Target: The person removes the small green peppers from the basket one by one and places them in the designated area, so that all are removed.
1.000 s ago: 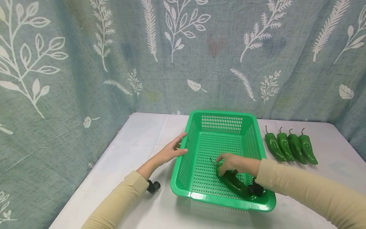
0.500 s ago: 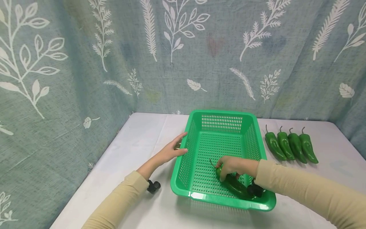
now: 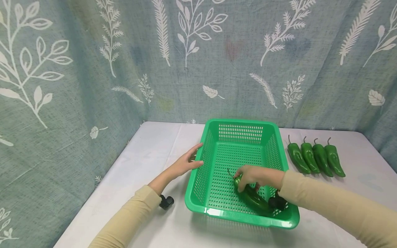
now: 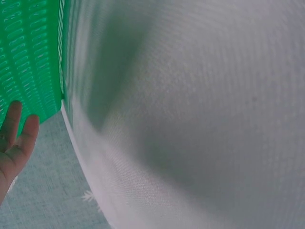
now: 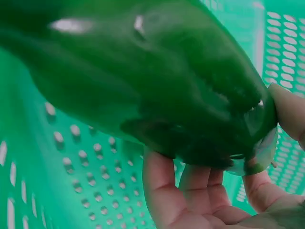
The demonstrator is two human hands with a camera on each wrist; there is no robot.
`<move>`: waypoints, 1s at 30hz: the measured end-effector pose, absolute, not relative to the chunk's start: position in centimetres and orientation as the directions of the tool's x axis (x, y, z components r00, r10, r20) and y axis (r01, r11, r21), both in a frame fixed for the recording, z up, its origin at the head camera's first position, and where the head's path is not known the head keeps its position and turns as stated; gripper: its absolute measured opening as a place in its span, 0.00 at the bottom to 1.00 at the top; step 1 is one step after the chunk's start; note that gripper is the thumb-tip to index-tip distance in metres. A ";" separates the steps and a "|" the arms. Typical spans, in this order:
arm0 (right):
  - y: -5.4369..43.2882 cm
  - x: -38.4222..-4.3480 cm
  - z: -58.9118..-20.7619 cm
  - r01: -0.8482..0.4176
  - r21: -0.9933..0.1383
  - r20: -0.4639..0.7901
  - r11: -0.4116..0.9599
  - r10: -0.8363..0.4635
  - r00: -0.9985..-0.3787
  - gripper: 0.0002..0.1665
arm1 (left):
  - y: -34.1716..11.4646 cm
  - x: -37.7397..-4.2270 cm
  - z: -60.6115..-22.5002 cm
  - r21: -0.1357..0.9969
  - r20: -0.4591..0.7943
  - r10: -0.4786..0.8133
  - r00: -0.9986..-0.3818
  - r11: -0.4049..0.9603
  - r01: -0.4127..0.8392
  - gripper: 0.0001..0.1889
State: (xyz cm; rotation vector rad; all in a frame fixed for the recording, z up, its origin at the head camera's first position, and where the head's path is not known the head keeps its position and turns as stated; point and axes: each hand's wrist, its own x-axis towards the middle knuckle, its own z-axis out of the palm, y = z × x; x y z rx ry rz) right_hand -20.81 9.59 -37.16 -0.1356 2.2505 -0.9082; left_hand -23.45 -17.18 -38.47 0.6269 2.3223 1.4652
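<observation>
A large glossy green pepper (image 3: 253, 200) lies slanted inside the green perforated plastic basket (image 3: 238, 153), its thin stem pointing to the far left. My right hand (image 3: 252, 175) grips it near the stem end, thumb on one side and fingers on the other. Close up in the right wrist view, the pepper (image 5: 143, 76) fills the upper part, with fingertips (image 5: 159, 167) against its underside. At the basket's left rim, my left hand (image 3: 184, 166) has its fingers extended and spread. In the left wrist view those fingers (image 4: 29, 131) are beside the basket wall (image 4: 26, 57).
Several green peppers (image 3: 308, 158) lie side by side on the white cloth right of the basket, stems toward the back. A patterned grey-green curtain (image 3: 192, 86) hangs behind and at the sides. Small black wrist cameras (image 3: 166, 202) sit under both wrists.
My right hand has shifted slightly while keeping its grip on the pepper, and the pepper's stem end has moved a little with it. The left hand and basket have stayed put.
</observation>
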 end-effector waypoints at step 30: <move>13.0 -21.3 -31.8 0.128 -0.909 -0.337 0.397 -0.518 -0.786 0.37 | -17.7 -24.4 -40.4 0.900 -0.028 0.497 -0.867 0.390 0.195 0.40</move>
